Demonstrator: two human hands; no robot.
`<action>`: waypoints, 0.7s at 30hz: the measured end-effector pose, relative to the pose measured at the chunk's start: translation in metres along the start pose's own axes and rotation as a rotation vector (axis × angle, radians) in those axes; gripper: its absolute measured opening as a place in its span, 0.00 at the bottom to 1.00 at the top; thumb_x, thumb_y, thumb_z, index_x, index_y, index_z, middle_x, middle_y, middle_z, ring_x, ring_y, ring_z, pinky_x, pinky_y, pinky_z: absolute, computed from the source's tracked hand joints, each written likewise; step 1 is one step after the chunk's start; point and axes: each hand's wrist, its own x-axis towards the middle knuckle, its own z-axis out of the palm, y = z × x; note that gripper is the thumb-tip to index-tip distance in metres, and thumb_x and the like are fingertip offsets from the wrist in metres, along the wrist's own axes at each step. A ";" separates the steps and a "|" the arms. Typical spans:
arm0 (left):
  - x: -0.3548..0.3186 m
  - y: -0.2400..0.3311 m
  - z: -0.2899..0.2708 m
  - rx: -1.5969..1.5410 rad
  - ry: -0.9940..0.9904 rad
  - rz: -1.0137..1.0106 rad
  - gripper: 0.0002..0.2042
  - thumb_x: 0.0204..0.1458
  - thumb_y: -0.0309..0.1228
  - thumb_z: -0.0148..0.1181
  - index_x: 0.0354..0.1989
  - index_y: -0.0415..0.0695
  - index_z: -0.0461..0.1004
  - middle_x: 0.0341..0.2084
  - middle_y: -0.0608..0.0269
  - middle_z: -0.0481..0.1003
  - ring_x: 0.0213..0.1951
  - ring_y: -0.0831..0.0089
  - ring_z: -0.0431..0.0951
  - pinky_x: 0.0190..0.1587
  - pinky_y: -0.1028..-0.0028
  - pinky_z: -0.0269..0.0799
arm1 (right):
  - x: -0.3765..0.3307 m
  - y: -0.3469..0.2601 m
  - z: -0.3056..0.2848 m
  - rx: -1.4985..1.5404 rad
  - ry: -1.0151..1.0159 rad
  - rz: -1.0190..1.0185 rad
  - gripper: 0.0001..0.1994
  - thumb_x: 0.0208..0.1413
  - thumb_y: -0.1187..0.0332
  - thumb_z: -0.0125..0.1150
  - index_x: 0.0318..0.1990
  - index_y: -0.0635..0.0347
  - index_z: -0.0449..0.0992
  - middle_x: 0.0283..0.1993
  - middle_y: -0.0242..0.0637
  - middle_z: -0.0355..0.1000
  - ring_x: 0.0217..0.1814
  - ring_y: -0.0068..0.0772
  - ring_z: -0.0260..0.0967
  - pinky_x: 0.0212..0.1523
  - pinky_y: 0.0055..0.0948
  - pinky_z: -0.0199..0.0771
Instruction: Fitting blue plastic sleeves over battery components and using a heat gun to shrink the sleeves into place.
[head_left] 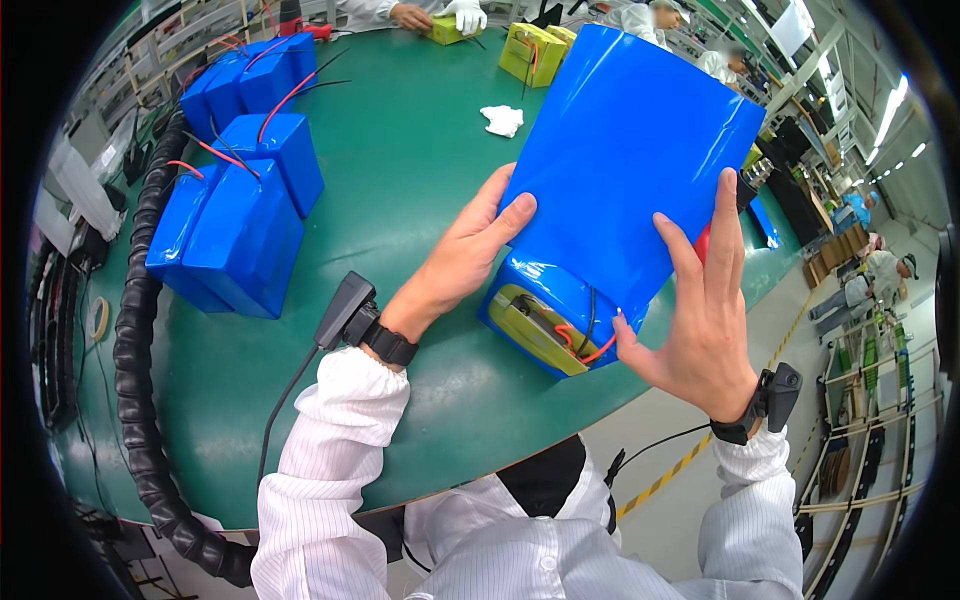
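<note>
Head view, read from left to right across the green bench (400, 180).

At 9 o'clock: corrugated black conduit (135, 330) along the bench rim. Just inside it, a cluster of wrapped blue packs (245, 190) with red and black leads, lying flat, well apart from the hands.

At 12 o'clock: crumpled white cloth (503, 120); beyond it, yellow-green packs (535, 50) and a co-worker's gloved hand (466, 14) at the far rim.

Centre: left hand (462, 255), fingers extended, thumb pressed flat on the left edge of the loose blue sleeve (625, 150); black wrist strap with cable behind it. Sleeve drawn partly over the battery pack (545, 315), upper portion standing empty and tilted toward 1 o'clock. Pack resting near the bench edge at 5 o'clock, yellow-green end face and red and black leads (590, 335) exposed at the open mouth.

At 3 o'clock: right hand (705, 310), fingers spread against the right edge of the sleeve, thumb at the lower corner, touching near the leads. Both hands pressing and steadying the sleeve, neither fully clenched around it.

Risks, as judged from this arrangement: leads pinched or folded under the film at the mouth, caused by the thumb beside them; pack sliding off the near edge, caused by its closeness to the rim; sleeve creasing or skewing, caused by uneven pressure between the two sides.
</note>
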 end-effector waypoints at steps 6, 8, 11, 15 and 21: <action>0.001 0.001 0.003 0.014 0.003 0.009 0.25 0.69 0.41 0.47 0.67 0.38 0.57 0.56 0.61 0.69 0.56 0.78 0.68 0.60 0.75 0.64 | -0.002 0.004 0.008 -0.004 0.034 -0.012 0.39 0.34 0.71 0.74 0.59 0.69 0.66 0.74 0.69 0.42 0.74 0.73 0.46 0.69 0.57 0.59; 0.003 0.001 0.003 0.049 -0.023 0.001 0.26 0.69 0.41 0.47 0.69 0.39 0.54 0.60 0.60 0.66 0.60 0.76 0.66 0.62 0.74 0.62 | -0.001 0.002 0.007 0.009 0.030 -0.004 0.38 0.34 0.71 0.74 0.58 0.68 0.66 0.74 0.68 0.42 0.74 0.74 0.47 0.68 0.57 0.60; -0.001 0.000 0.000 0.098 -0.022 -0.020 0.28 0.70 0.42 0.46 0.71 0.40 0.52 0.64 0.59 0.63 0.64 0.74 0.64 0.65 0.73 0.61 | 0.006 -0.002 0.011 0.036 0.063 0.013 0.39 0.32 0.72 0.77 0.58 0.67 0.67 0.75 0.67 0.43 0.73 0.76 0.48 0.67 0.57 0.62; -0.001 0.001 0.004 0.069 0.046 0.012 0.25 0.69 0.42 0.47 0.67 0.38 0.56 0.56 0.60 0.69 0.56 0.77 0.68 0.60 0.74 0.65 | 0.011 -0.007 0.005 0.008 -0.025 0.021 0.43 0.33 0.72 0.79 0.63 0.64 0.63 0.76 0.64 0.39 0.75 0.70 0.45 0.71 0.58 0.55; 0.001 0.000 0.006 0.110 0.013 0.041 0.25 0.69 0.42 0.47 0.67 0.38 0.57 0.56 0.59 0.69 0.56 0.76 0.69 0.60 0.74 0.65 | 0.008 -0.002 -0.002 -0.083 -0.091 0.023 0.44 0.33 0.72 0.79 0.63 0.63 0.63 0.76 0.62 0.42 0.74 0.71 0.49 0.70 0.60 0.57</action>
